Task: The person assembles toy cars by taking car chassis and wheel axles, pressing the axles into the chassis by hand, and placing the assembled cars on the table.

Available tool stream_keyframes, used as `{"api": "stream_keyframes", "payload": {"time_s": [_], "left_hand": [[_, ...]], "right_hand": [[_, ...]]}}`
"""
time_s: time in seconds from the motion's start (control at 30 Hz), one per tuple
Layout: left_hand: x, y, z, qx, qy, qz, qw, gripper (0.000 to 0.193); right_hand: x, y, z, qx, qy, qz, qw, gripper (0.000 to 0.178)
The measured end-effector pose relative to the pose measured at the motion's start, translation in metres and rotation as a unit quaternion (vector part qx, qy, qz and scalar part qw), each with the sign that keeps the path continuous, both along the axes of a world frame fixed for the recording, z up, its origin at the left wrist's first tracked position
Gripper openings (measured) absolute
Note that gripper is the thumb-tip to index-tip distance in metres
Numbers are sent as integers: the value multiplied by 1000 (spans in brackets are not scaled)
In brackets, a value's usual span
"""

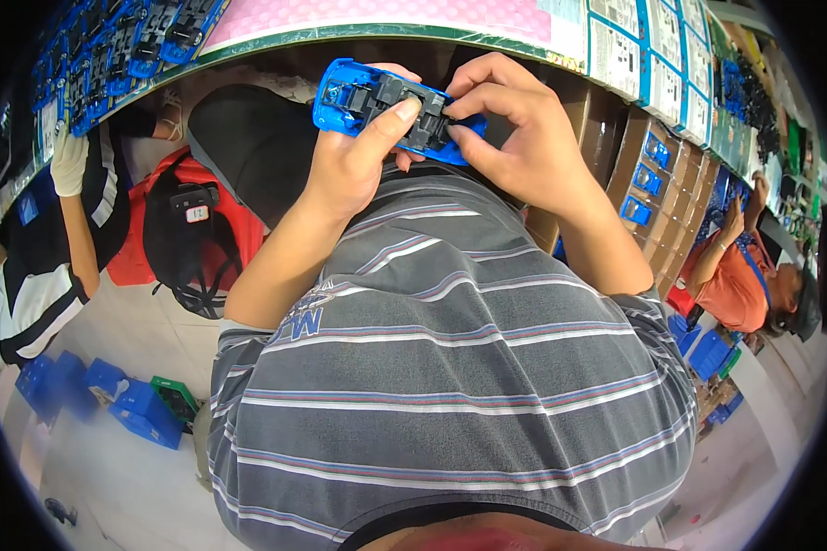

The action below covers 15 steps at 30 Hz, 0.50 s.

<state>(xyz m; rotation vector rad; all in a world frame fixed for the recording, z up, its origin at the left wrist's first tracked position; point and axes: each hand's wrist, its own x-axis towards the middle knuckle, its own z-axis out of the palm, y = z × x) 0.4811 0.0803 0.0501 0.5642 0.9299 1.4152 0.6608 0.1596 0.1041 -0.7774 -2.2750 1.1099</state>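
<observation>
Pink tabletop (pixel 404 16) cut off; left fingers (pixel 388 126) clamped on blue-black casing (pixel 377 95); right fingers (pixel 476 147) at edge, grip unclear.

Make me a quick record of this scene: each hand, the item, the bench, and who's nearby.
Left hand: holding the blue-and-black assembly, thumb across its black side
Right hand: at the assembly's right-hand end
Item position: above the lap, at the bench's near edge
Bench: pink top, green edge; more blue-and-black parts at left
Nearby: white-gloved person at left; person in orange at right
</observation>
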Motion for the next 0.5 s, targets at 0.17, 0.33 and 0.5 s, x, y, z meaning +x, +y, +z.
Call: {"api": "stream_keyframes", "payload": {"time_s": [0.17, 0.33, 0.5], "left_hand": [[-2, 3, 0, -2, 9, 2, 1000, 27], [-3, 8, 4, 2, 17, 5, 1000, 26], [-4, 6, -1, -9, 40, -21, 999, 29]], "right_hand": [[-6, -4, -3, 40, -11, -46, 998, 13], [-7, -6, -9, 7, 10, -79, 997, 12], [-7, -1, -10, 28, -10, -59, 998, 12]]}}
